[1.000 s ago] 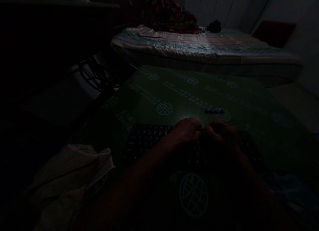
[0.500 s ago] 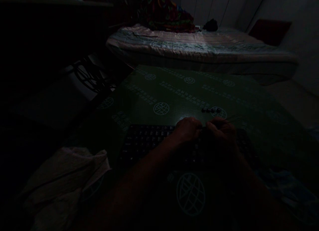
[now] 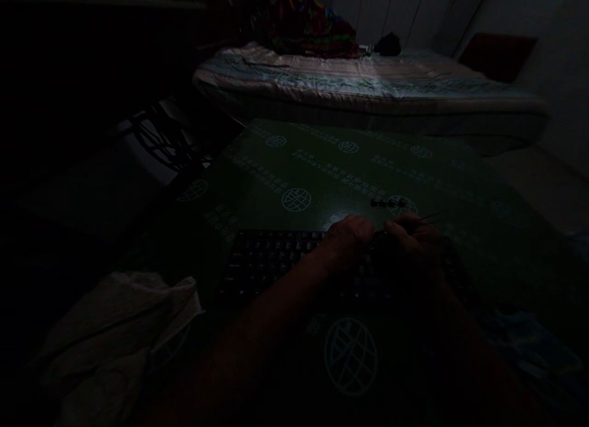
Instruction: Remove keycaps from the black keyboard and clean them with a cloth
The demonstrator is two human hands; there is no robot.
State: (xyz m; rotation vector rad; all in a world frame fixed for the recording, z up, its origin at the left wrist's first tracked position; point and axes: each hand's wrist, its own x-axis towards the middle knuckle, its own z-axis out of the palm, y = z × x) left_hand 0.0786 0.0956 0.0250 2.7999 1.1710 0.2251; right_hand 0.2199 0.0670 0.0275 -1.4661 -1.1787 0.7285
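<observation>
A black keyboard (image 3: 271, 255) lies across the green table. My left hand (image 3: 350, 237) rests on its upper middle, fingers curled and closed; whatever they grip is hidden. Just right of it, my right hand (image 3: 411, 237) is closed in a pinch over the keyboard's upper right part. Thin dark wire-like strands (image 3: 432, 218) stick out from this hand to the right; their kind is too dark to tell. Beyond my hands, several small black pieces that look like keycaps (image 3: 389, 203) lie in a row on the table.
The green table (image 3: 322, 175) carries printed globe marks. A crumpled pale cloth (image 3: 119, 329) lies at the left, a bluish cloth (image 3: 534, 347) at the lower right. Behind the table stands a bed (image 3: 368, 83) with a patterned red blanket (image 3: 308, 28). The room is very dark.
My right hand has shifted slightly right, so the gap between my hands is a little wider. My left hand and the keyboard stay almost in place.
</observation>
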